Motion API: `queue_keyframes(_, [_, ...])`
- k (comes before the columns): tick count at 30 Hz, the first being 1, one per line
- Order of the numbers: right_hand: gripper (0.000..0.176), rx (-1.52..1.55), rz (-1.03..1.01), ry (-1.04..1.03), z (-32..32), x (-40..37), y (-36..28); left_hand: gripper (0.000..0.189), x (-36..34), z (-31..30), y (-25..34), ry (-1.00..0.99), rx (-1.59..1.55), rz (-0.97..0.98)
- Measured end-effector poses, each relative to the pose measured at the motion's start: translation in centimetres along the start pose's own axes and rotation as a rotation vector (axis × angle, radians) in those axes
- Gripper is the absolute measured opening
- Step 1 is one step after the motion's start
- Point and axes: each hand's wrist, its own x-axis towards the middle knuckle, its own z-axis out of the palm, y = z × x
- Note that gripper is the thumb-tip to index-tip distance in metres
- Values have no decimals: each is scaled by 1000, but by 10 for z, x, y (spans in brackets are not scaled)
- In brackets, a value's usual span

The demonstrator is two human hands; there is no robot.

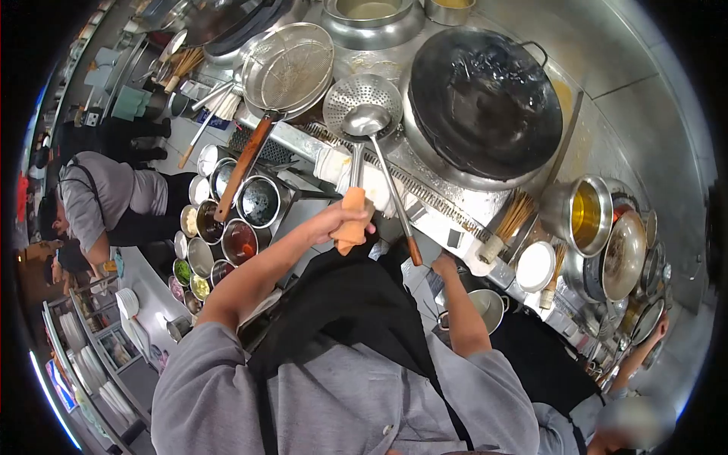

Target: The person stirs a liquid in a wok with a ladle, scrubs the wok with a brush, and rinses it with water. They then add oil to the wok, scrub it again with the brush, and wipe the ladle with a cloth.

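Note:
My left hand (343, 224) is closed around a folded orange cloth (351, 216) wrapped over the handle of a perforated skimmer (343, 102). A steel ladle (365, 119) lies with its bowl on the skimmer, its long handle slanting down to a wooden end near the stove's front edge. My right hand (445, 264) is low at the stove front, by a white cloth; its fingers are mostly hidden. Right of the skimmer sits a black wok (489, 106) with a wet, shiny inside. A wire strainer (288, 68) with a wooden handle rests left of the skimmer.
Sauce and ingredient bowls (240, 241) stand to the left. Bamboo brushes (516, 216), a white lid (535, 266) and a pot of yellow oil (586, 216) are at right. Below my right arm is a metal pot (487, 309). Co-workers (114, 189) stand left and lower right.

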Motion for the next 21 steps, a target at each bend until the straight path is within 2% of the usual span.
queue_keyframes(1, [53,72,25,116,11,4,-2,48,-6,-10,3,-5,-64,-37])
queue_keyframes(2, [65,49,-280,246,24,16,5,48,-10,-16,7,-13,-125,-72])
queue_keyframes(3, [64,745,-103,45,-4,-22,-24,46,-17,-16,13,-24,-190,-57])
queue_keyframes(4, [69,1189,-198,-147,-59,-87,-77,44,-24,-13,19,-17,-229,-20])
queue_keyframes(5, [59,1327,-330,-209,-92,-122,-110,42,-29,-10,25,-5,-283,10])
queue_keyframes(6, [37,1259,-419,-170,-119,-148,-132,40,-34,-7,30,8,-337,41])
queue_keyframes(8, [22,1148,-307,54,-162,-194,-174,41,-48,5,45,23,-371,121])
queue_keyframes(12, [29,1306,-329,103,-213,-216,-209,37,-94,26,91,38,-513,305])
queue_keyframes(13, [26,1231,-378,198,-241,-216,-226,38,-102,22,95,65,-504,335])
queue_keyframes(14, [17,1090,-324,212,-272,-188,-228,39,-111,17,96,98,-495,360])
queue_keyframes(15, [9,1100,-342,349,-316,-190,-266,40,-121,12,96,133,-483,386])
queue_keyframes(16, [4,883,-495,513,-348,-145,-268,40,-130,9,97,186,-481,427])
queue_keyframes(17, [5,830,-543,635,-383,-108,-279,40,-139,6,97,239,-475,469])
queue_keyframes(18, [8,712,-637,827,-418,-70,-292,41,-147,4,96,293,-470,512])
queue_keyframes(19, [13,390,-654,1134,-450,-25,-303,41,-155,1,94,379,-467,534])
queue_keyframes(20, [17,390,-558,1161,-476,1,-326,41,-166,0,97,429,-457,544])
queue_keyframes(21, [18,424,-471,1079,-500,30,-346,41,-172,-2,95,487,-475,573])
